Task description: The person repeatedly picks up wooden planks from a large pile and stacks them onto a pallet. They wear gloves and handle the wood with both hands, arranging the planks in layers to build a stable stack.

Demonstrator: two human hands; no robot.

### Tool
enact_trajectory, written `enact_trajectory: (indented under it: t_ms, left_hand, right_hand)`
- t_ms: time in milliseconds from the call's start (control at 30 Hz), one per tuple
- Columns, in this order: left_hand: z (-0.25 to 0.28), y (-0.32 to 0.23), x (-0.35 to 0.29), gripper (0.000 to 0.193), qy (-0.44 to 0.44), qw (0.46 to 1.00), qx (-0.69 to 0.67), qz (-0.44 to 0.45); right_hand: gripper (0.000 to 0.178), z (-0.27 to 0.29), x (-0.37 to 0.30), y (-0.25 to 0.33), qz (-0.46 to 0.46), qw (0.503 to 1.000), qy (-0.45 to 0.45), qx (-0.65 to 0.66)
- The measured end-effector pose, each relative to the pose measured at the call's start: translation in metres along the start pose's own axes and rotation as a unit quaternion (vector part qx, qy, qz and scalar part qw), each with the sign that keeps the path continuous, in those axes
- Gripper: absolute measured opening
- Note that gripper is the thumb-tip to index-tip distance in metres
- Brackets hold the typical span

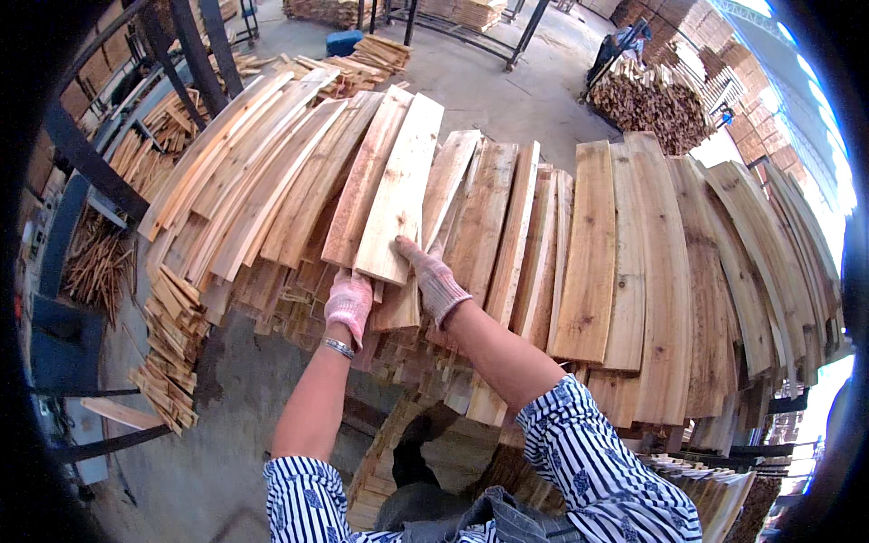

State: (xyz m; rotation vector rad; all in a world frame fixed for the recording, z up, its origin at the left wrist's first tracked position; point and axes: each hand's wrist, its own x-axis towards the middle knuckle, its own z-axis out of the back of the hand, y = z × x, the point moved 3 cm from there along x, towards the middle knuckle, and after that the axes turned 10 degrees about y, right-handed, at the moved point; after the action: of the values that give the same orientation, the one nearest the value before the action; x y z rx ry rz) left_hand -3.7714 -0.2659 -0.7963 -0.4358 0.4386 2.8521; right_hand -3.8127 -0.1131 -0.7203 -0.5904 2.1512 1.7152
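Note:
A pale wooden board point(404, 190) lies tilted on top of a wide stack of boards in front of me. My right hand point(433, 279), in a knit glove with the fingertips bare, is closed around its right edge near the close end, a digit on its upper face. My left hand point(348, 303), in a pinkish knit glove, is closed at the near ends of this board and the browner board point(367, 172) just left of it. Its fingers are partly hidden beneath the wood. More boards point(493, 217) lie under and beside both hands.
Stacked boards point(665, 271) spread far to the right. Black metal posts point(90, 149) stand at the left, near a pile of thin offcuts point(100, 262). Beyond are a blue object point(344, 42), a metal frame point(462, 34) and a person point(625, 43) beside a bundle of wood point(650, 104).

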Motion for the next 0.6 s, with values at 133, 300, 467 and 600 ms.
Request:
enact_trajectory:
  t_ms: [133, 300, 467, 600]
  left_hand:
    - [0.017, -0.003, -0.011, 0.029, -0.027, 0.987, -0.153, 0.03]
    - [-0.015, -0.018, -0.049, 0.045, -0.225, 0.567, -0.791, 0.043]
    - [0.18, -0.037, -0.229, 0.044, 0.016, 0.772, -0.625, 0.119]
    - [0.14, -0.044, -0.334, 0.079, 0.044, 0.398, -0.914, -0.064]
  right_hand:
    - [0.076, 0.007, -0.022, 0.012, -0.022, 0.993, 0.063, 0.102]
    - [0.071, -0.008, -0.082, 0.022, -0.057, 0.994, 0.076, 0.05]
    - [0.059, 0.038, -0.182, 0.014, -0.084, 0.969, 0.187, 0.135]
    - [0.077, 0.059, -0.296, 0.021, -0.093, 0.933, 0.291, 0.188]
